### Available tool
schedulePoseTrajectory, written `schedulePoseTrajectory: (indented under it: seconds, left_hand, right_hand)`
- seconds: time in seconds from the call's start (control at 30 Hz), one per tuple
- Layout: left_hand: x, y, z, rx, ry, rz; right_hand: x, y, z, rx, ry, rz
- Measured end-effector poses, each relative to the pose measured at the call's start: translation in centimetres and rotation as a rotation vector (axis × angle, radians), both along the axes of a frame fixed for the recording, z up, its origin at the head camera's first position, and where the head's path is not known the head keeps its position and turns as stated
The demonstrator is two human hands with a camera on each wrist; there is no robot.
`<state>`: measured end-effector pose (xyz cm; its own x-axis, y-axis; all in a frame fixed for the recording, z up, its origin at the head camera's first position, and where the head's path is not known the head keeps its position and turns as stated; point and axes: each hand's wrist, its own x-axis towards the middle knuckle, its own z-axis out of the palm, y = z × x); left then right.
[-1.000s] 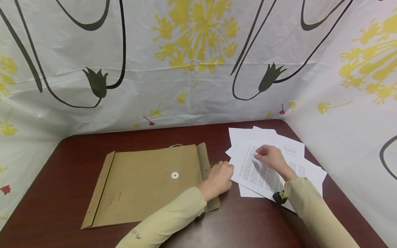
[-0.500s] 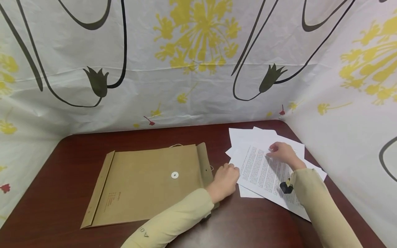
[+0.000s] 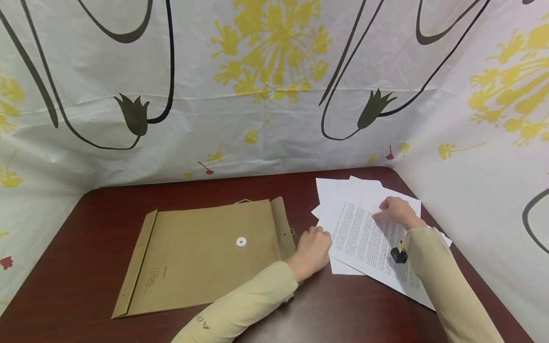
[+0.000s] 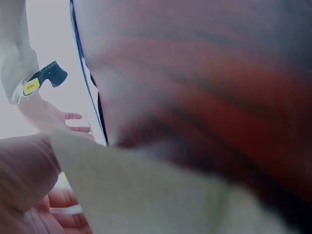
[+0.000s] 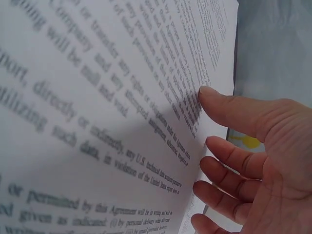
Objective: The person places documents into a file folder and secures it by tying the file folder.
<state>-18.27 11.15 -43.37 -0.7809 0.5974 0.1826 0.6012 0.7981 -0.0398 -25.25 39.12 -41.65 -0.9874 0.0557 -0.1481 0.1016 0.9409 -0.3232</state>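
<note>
Several loose sheets of printed paper (image 3: pixel 358 238) lie overlapping on the right side of the table. My left hand (image 3: pixel 312 250), its fingers curled, grips the left edge of the top printed paper. In the left wrist view, white shows between the fingers of that hand (image 4: pixel 63 212). Over the printed side is my right hand (image 3: pixel 396 212). In the right wrist view, the right thumb (image 5: pixel 214 100) touches the page (image 5: pixel 97 112), with the other fingers loosely bent at its edge. A brown document envelope (image 3: pixel 206 252) lies left of the papers, its flap partly behind my left arm.
The envelope has a white round button (image 3: pixel 241 242) and a thin string (image 3: pixel 293 232) at its flap side. Dark reddish wood forms the table (image 3: pixel 343 309). A white patterned sheet (image 3: pixel 266 133) hangs along the back and sides. A black wrist camera (image 3: pixel 399 256) sits at the right sleeve.
Both hands have shifted to the right, and the top printed paper has slid right and nearer with them, its lower corner further toward the front. The envelope stays in place.
</note>
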Motion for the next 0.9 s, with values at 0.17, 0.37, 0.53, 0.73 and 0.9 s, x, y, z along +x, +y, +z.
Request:
schedulePoseTrajectory:
  seconds: [0.17,0.37,0.53,0.73,0.9]
  left_hand:
    - [0.0,0.1,-0.3,0.054,-0.007,0.177]
    - [-0.6,-0.1,0.0,0.187,-0.119,0.21]
    - [-1.4,-0.4,0.6,0.294,-0.305,0.25]
    - [-1.9,-0.7,1.1,0.426,-0.48,0.271]
    - [-2.1,-0.7,0.7,0.607,-0.562,0.264]
  right_hand:
    - [-0.1,0.0,0.0,-0.015,-0.04,-0.027]
    - [-0.1,0.0,0.0,-0.015,-0.058,-0.052]
    - [-0.1,0.0,0.2,0.001,-0.071,-0.069]
    - [-0.1,0.1,0.2,0.03,-0.047,-0.056]
    - [0.0,0.1,0.2,0.003,-0.044,-0.079]
